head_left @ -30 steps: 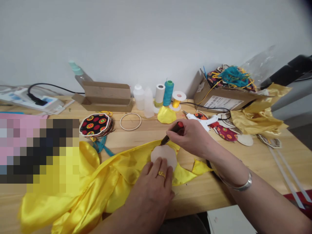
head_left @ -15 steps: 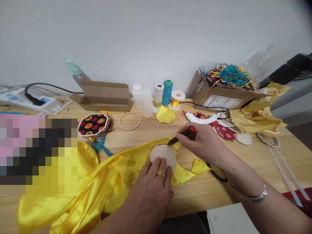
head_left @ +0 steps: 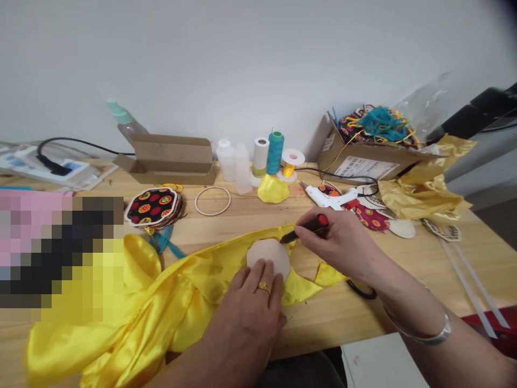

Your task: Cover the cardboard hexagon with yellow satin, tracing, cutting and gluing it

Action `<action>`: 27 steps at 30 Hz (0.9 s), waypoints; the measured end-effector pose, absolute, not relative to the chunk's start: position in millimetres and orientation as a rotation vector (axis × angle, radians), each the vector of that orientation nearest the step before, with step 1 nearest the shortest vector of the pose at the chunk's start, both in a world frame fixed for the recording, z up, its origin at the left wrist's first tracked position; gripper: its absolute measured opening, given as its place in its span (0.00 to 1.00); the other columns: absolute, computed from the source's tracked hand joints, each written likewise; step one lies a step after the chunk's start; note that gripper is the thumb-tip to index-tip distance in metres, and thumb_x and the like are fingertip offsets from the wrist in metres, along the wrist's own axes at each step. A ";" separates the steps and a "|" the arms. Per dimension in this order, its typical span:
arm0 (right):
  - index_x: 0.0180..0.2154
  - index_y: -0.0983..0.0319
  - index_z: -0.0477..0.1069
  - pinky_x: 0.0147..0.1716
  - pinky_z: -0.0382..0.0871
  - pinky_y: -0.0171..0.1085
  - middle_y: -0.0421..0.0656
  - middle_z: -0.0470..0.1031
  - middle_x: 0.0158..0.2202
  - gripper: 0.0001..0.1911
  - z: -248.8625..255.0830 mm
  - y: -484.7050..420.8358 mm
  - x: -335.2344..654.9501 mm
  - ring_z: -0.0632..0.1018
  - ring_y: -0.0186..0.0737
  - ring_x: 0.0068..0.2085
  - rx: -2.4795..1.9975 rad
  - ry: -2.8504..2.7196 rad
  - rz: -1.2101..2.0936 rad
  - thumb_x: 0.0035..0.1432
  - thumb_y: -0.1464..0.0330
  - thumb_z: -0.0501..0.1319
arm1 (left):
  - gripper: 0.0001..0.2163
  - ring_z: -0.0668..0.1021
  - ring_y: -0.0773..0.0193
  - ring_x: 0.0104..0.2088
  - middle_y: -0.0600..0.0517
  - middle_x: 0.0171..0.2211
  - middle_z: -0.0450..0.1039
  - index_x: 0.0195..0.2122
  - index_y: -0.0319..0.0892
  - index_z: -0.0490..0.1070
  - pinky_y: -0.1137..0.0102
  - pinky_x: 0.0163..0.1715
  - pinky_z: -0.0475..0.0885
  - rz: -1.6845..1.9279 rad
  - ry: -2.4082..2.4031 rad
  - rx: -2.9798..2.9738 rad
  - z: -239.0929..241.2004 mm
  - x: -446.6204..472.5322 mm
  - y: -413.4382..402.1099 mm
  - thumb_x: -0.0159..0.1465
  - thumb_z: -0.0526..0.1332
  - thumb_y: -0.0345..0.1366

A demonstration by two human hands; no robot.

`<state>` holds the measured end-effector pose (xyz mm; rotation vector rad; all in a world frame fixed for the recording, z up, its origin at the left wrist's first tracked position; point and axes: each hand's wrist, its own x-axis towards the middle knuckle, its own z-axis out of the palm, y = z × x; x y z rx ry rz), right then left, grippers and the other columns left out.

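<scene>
Head view, counted. One pine counter [head_left: 331, 323], carrying: one long yellow satin cloth [head_left: 161, 293], lying in folds; one brown cardboard carton [head_left: 363, 161] of patterned scraps; one flat open cardboard box [head_left: 172, 161]; one crumpled gold satin heap [head_left: 420, 188]. Two hands: left hand [head_left: 242, 318], grip spread flat, pressing one pale octagonal template [head_left: 267, 257] onto the cloth; right hand [head_left: 343, 250], grip pinching one black marker with red cap [head_left: 309, 227], its tip just beside the template's upper edge. Also: one stack of patterned fabric rounds [head_left: 153, 207]; one white glue gun [head_left: 323, 196]; two translucent plastic bottles [head_left: 234, 167]; three thread spools [head_left: 275, 153]; one wooden hoop [head_left: 212, 201]; one silver bangle [head_left: 428, 330], right wrist; one gold ring [head_left: 264, 287], left hand.
</scene>
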<state>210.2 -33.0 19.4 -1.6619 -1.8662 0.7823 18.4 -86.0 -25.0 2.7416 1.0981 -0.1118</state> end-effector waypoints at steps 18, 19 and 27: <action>0.32 0.61 0.74 0.20 0.62 0.32 0.39 0.76 0.24 0.05 19.6 -44.7 217.1 0.72 0.33 0.22 -1.665 -1.812 0.817 0.55 0.68 0.60 | 0.20 0.71 0.42 0.58 0.34 0.58 0.69 0.57 0.32 0.70 0.50 0.53 0.71 -0.107 1.099 2.766 -22.2 17.6 -89.9 0.67 0.55 0.37; 0.32 0.61 0.74 0.20 0.62 0.32 0.38 0.75 0.24 0.05 19.6 -45.2 216.9 0.72 0.33 0.22 -1.661 -1.804 0.827 0.55 0.68 0.60 | 0.20 0.71 0.41 0.58 0.33 0.58 0.69 0.57 0.32 0.70 0.49 0.53 0.71 -0.107 1.097 2.761 -21.7 17.6 -90.1 0.67 0.55 0.37; 0.31 0.62 0.74 0.19 0.59 0.31 0.37 0.73 0.21 0.04 19.0 -43.2 216.2 0.69 0.31 0.21 -1.645 -1.766 0.796 0.55 0.69 0.60 | 0.20 0.71 0.41 0.58 0.33 0.58 0.70 0.57 0.32 0.70 0.49 0.53 0.71 -0.086 1.087 2.773 -24.0 16.9 -90.2 0.68 0.54 0.38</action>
